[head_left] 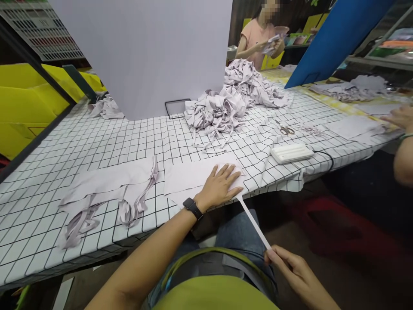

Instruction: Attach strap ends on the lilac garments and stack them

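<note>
My left hand (pixel 222 183) lies flat with fingers spread on a pale lilac fabric piece (pixel 185 174) near the table's front edge. A narrow fabric strap (pixel 254 221) runs from under that hand, off the table edge and down to my right. Its lower end is pinched in my right hand (pixel 285 262), which hangs beyond the edge above my lap. To the left, another pale fabric piece (pixel 109 176) lies on the table with strips trailing from it towards me.
A heap of crumpled pale fabric (pixel 216 112) sits behind. Scissors (pixel 284 128) and a white power strip (pixel 292 153) lie to the right on the checked tablecloth (pixel 138 144). A large pale panel (pixel 155 51) stands at the back. One person (pixel 258 41) handles cloth; another person's hand (pixel 402 117) is far right.
</note>
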